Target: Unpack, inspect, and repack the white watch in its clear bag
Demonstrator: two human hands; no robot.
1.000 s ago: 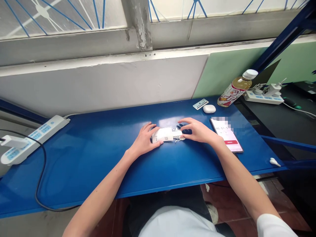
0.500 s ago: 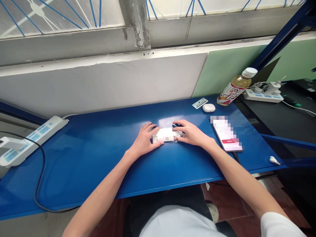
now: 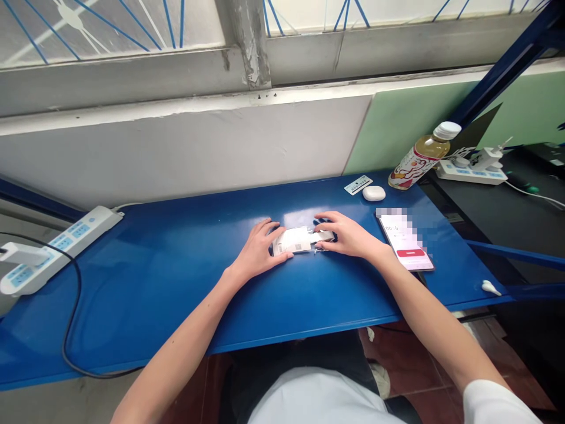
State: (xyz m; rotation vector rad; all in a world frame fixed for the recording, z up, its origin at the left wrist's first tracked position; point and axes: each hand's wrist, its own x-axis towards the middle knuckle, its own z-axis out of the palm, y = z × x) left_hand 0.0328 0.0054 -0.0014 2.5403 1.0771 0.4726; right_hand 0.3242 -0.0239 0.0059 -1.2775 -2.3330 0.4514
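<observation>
A small clear plastic packet with a white printed label (image 3: 292, 240) lies on the blue metal table (image 3: 176, 277) in front of me. My left hand (image 3: 258, 252) holds the packet's left end, thumb on the label. My right hand (image 3: 348, 234) pinches the packet's right end, where small white parts and thin wire show through the plastic. What is inside is too small to tell.
A phone (image 3: 405, 238) with a lit screen lies right of my right hand. Behind it are a white earbud case (image 3: 374, 193), a small card (image 3: 358, 185) and a drink bottle (image 3: 422, 156). A power strip (image 3: 57, 246) with a black cable lies at the left. A small white piece (image 3: 491, 288) sits near the right edge.
My right hand has shifted its fingers on the packet's right end, moving in toward the label and back slightly. My left hand has stayed on the packet.
</observation>
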